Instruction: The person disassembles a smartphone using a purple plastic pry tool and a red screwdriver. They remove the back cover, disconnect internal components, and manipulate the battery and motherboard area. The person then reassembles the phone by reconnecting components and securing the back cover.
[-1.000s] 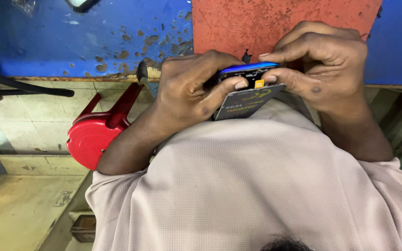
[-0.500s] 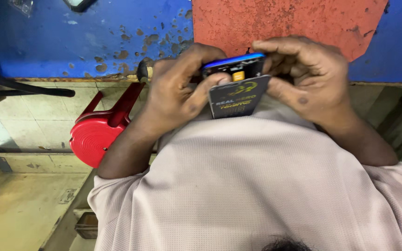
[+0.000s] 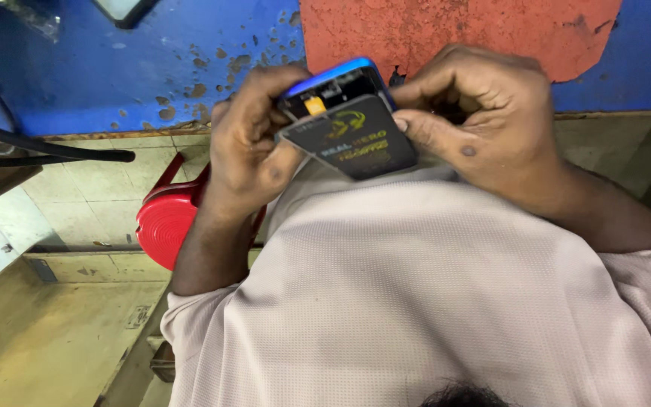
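Two hands on one phone here, held up close against our chest. Our left hand [image 3: 254, 143] wraps around the left edge of the phone [image 3: 337, 84], a blue-rimmed handset with its back off, fingers curled over the top edge and the thumb pressed in toward the open back. Our right hand [image 3: 484, 124] comes in from the other side, fingers bunched and bent, thumb and forefinger pinched on the right edge of the flat dark battery [image 3: 356, 139]. That battery sits tilted against the open back of the phone, its lower end lifted out toward us, right between the two hands and touching both. There's a small yellow bit showing inside the phone just above the battery; we can't tell what it is.

Below both wrists it's just our pale knitted shirt [image 3: 416, 301] filling the view. Down past the left forearm sits a red round stool [image 3: 169, 226] on a tiled floor. Beyond the knuckles there's a worn blue surface [image 3: 152, 68] with chipped paint, and a rough red patch [image 3: 453, 34] above the right hand.
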